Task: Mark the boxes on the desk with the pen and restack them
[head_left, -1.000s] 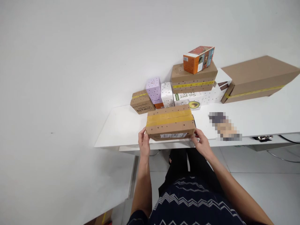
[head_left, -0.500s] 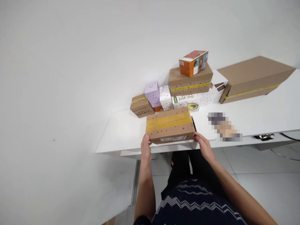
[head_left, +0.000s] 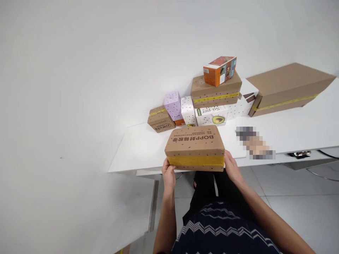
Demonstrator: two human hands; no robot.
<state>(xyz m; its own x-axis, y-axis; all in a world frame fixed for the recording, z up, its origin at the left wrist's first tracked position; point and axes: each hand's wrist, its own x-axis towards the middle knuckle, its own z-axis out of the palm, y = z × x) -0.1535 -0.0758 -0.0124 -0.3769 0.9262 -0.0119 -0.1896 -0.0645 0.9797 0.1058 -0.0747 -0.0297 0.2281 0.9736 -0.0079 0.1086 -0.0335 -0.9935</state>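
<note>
Between my two hands is a brown cardboard box [head_left: 196, 144] with small dark marks, large dark lettering on its upper face and yellow tape along the side toward me. My left hand [head_left: 168, 175] grips its near left corner, thumb on the front and fingers partly hidden behind. At the right end my right hand [head_left: 231, 167] presses against the box, its fingertips mostly hidden. The box is over the front edge of the white table [head_left: 137, 148]; whether its underside touches the table I cannot tell.
Along the wall stand a small cardboard box [head_left: 161, 120], a lilac box [head_left: 173, 105], a white box [head_left: 188, 110] and an avocado-printed box [head_left: 208, 116]. Above them a taped carton [head_left: 215, 90] carries an orange box [head_left: 219, 71]. A long carton [head_left: 291, 90] lies right, near a blurred patch [head_left: 255, 143].
The cardboard box has been tipped toward me: its yellow-taped face now points at me and the lettered face is on top. My left thumb has shifted onto the front.
</note>
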